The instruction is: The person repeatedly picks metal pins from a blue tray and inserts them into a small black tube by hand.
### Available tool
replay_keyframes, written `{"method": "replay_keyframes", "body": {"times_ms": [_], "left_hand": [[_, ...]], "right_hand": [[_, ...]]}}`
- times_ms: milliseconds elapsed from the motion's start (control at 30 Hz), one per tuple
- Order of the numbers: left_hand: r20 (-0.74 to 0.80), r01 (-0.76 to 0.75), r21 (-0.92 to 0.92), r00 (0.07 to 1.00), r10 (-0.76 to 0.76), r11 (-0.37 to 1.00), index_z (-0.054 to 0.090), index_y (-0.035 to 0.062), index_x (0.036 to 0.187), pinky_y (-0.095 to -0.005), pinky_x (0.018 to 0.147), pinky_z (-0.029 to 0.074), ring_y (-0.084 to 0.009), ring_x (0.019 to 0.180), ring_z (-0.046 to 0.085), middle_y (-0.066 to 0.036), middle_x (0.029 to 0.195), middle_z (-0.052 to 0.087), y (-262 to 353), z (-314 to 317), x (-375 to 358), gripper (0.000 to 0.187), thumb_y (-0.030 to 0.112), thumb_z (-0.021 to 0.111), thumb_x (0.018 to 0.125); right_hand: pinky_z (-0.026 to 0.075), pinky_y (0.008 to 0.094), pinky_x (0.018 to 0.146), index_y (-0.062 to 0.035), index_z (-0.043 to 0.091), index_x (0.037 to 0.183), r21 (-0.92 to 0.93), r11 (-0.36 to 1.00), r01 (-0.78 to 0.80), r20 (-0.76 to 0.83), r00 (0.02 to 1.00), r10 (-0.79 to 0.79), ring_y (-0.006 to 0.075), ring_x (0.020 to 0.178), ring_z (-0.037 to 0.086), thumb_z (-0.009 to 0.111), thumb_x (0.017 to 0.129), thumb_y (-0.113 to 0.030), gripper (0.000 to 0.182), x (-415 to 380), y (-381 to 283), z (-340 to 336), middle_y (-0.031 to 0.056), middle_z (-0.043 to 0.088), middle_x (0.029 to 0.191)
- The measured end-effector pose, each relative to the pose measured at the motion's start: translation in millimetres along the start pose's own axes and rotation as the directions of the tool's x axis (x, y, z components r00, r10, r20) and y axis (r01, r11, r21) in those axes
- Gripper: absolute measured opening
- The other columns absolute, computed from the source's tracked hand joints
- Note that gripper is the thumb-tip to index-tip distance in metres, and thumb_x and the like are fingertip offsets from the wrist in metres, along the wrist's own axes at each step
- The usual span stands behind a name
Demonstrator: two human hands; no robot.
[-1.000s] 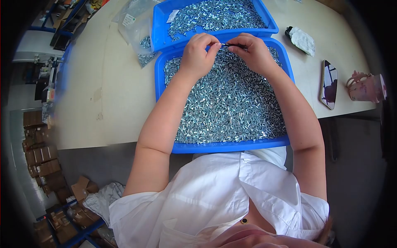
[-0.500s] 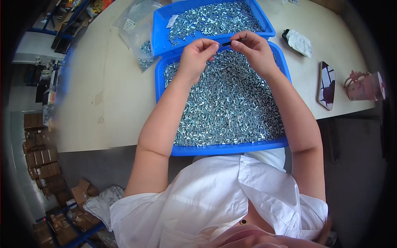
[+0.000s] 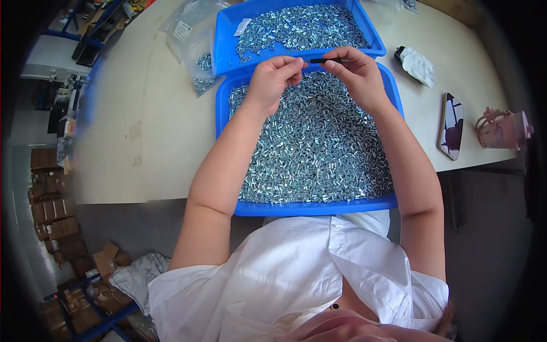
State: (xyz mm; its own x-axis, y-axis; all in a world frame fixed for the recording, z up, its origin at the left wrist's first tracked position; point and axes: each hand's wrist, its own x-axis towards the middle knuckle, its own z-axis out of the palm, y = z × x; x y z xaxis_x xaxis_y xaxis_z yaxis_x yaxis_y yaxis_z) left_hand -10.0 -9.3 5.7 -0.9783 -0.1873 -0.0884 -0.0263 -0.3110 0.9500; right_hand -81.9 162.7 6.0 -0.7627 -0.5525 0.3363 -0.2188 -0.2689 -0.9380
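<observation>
Small shiny metal pieces fill the near blue tray. Above its far edge, my right hand pinches a thin black tool that points left. My left hand is closed at the tool's left tip, thumb and fingertips pressed together; what lies between them is too small to name. Behind the hands, the far blue tray holds more metal pieces and a white label.
Left of the far tray lies a clear plastic bag with metal pieces. On the table, at the right, are a crumpled white packet, a phone and a pink cup. Boxes stand at the far left.
The view has shifted slightly. More of the black tool shows between my hands, and my right hand's fingers have moved a little; both hands stay over the tray's far edge.
</observation>
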Motion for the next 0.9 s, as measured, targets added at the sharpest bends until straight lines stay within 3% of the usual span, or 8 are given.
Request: {"method": "replay_keyframes", "body": {"times_ms": [100, 267, 367, 433, 500, 633, 767, 900], "left_hand": [[0.047, 0.066, -0.055, 0.997, -0.064, 0.996, 0.063, 0.0027, 0.084, -0.021, 0.062, 0.042, -0.0078, 0.066, 0.052, -0.001, 0.074, 0.059, 0.0, 0.1, -2.8, 0.012, 0.014, 0.064, 0.079], [0.0, -0.104, 0.143, 0.994, 0.105, 0.984, 0.064, 0.0018, 0.084, -0.0213, 0.064, 0.043, -0.0084, 0.068, 0.054, -0.002, 0.073, 0.061, -0.3, 3.8, -1.6, 0.012, 0.009, 0.067, 0.075], [0.0, -0.178, 0.317, 0.982, 0.188, 0.932, 0.066, 0.0023, 0.083, -0.0211, 0.064, 0.044, -0.0085, 0.071, 0.056, -0.002, 0.074, 0.061, -2.3, 2.2, -2.5, 0.012, 0.008, 0.068, 0.074], [0.02, -0.218, 0.405, 0.973, 0.23, 0.888, 0.066, 0.0028, 0.083, -0.021, 0.063, 0.044, -0.0086, 0.072, 0.056, -0.002, 0.075, 0.061, -2.3, 1.4, -2.8, 0.012, 0.008, 0.069, 0.073], [0.067, -0.289, 0.518, 0.952, 0.299, 0.805, 0.067, 0.003, 0.08, -0.021, 0.062, 0.044, -0.0088, 0.07, 0.057, -0.002, 0.076, 0.061, -1.8, 1.0, -3.0, 0.011, 0.009, 0.07, 0.071], [0.071, -0.316, 0.463, 0.944, 0.321, 0.828, 0.067, 0.0027, 0.08, -0.0211, 0.063, 0.045, -0.0095, 0.07, 0.058, -0.003, 0.078, 0.06, -1.5, 0.1, -0.8, 0.011, 0.008, 0.07, 0.071], [0.105, -0.39, 0.487, 0.914, 0.391, 0.782, 0.067, 0.0031, 0.08, -0.021, 0.064, 0.046, -0.0098, 0.07, 0.058, -0.003, 0.078, 0.059, 1.6, 2.1, -3.3, 0.01, 0.006, 0.07, 0.07], [0.09, -0.418, 0.48, 0.898, 0.431, 0.771, 0.067, 0.0038, 0.079, -0.0208, 0.063, 0.046, -0.0099, 0.07, 0.058, -0.003, 0.078, 0.059, 1.9, 1.2, -2.7, 0.01, 0.006, 0.07, 0.07]], "right_hand": [[0.042, 0.018, 0.062, -0.0009, 0.059, 0.093, 0.012, 0.998, -0.056, -0.003, 0.998, 0.056, 0.0052, 0.074, 0.054, 0.061, 0.08, -0.006, 0.014, -1.3, -1.3, -2.3, 0.0008, 0.061, 0.079], [0.042, 0.021, 0.053, -0.0009, 0.061, 0.075, -0.24, 0.946, -0.217, -0.084, 0.976, 0.203, 0.0064, 0.06, 0.053, 0.06, 0.083, -0.03, 0.031, -2.9, -9.1, 0.1, -0.0006, 0.056, 0.065], [0.039, 0.0198, 0.056, -0.0035, 0.058, 0.076, -0.296, 0.912, -0.285, -0.085, 0.958, 0.272, 0.0052, 0.06, 0.047, 0.054, 0.087, -0.031, 0.03, -1.8, -9.3, 2.0, -0.0023, 0.052, 0.063], [0.038, 0.0205, 0.055, -0.0046, 0.056, 0.081, -0.28, 0.939, -0.198, -0.035, 0.98, 0.196, 0.0052, 0.059, 0.045, 0.053, 0.087, -0.028, 0.024, -1.4, -5.2, 2.1, -0.0034, 0.048, 0.062], [0.036, 0.0197, 0.054, -0.0054, 0.054, 0.083, 0.038, 0.983, -0.18, -0.06, 0.981, 0.182, 0.0051, 0.058, 0.044, 0.053, 0.088, -0.025, 0.02, -1.7, -5.0, 6.7, -0.0037, 0.046, 0.062], [0.036, 0.0193, 0.054, -0.0074, 0.053, 0.086, -0.124, 0.957, -0.261, 0.083, 0.959, 0.272, 0.0049, 0.056, 0.043, 0.053, 0.087, -0.021, 0.014, 1.0, 0.9, -7.8, -0.0037, 0.047, 0.065], [0.036, 0.0193, 0.053, -0.0072, 0.052, 0.085, -0.17, 0.883, -0.438, 0.011, 0.895, 0.446, 0.0046, 0.055, 0.043, 0.053, 0.087, -0.024, 0.017, -0.2, -7.6, -3.2, -0.0035, 0.047, 0.064], [0.036, 0.0189, 0.051, -0.0079, 0.053, 0.081, 0.038, 0.941, -0.336, 0.007, 0.942, 0.336, 0.0039, 0.053, 0.041, 0.052, 0.088, -0.031, 0.024, -3.5, -9.5, 4.9, -0.0032, 0.047, 0.063]]}}
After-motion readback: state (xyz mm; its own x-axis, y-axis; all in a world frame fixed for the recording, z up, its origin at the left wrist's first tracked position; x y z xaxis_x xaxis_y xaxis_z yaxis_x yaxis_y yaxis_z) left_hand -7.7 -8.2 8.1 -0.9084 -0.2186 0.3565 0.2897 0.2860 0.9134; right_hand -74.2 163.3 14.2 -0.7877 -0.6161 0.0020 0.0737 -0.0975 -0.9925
